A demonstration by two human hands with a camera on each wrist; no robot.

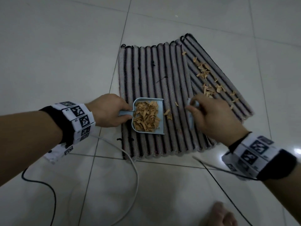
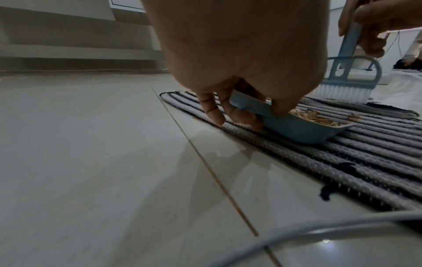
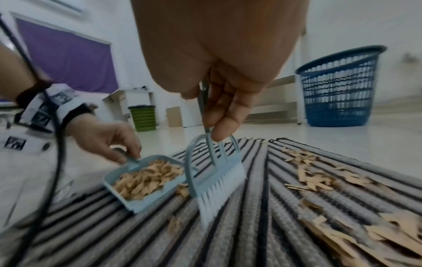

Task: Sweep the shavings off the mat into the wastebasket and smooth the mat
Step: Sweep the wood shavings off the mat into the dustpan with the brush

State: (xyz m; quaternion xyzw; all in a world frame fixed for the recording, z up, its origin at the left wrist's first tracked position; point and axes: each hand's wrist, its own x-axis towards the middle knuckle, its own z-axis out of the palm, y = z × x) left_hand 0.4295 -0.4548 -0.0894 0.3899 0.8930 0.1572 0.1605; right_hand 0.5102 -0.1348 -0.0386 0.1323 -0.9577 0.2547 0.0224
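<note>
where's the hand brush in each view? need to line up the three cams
Head: the brush is right of centre, mostly hidden by the right hand.
Left wrist: upper right, bristles down on the mat.
Right wrist: centre, hanging below the fingers.
Shared landmark: the blue dustpan, full of shavings, just left of the brush in all three.

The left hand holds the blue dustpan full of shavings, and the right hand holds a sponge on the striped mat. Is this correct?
Not quite. The right hand holds a small brush, not a sponge; the right wrist view shows its white bristles. The left hand does hold the dustpan of shavings on the mat.
</note>
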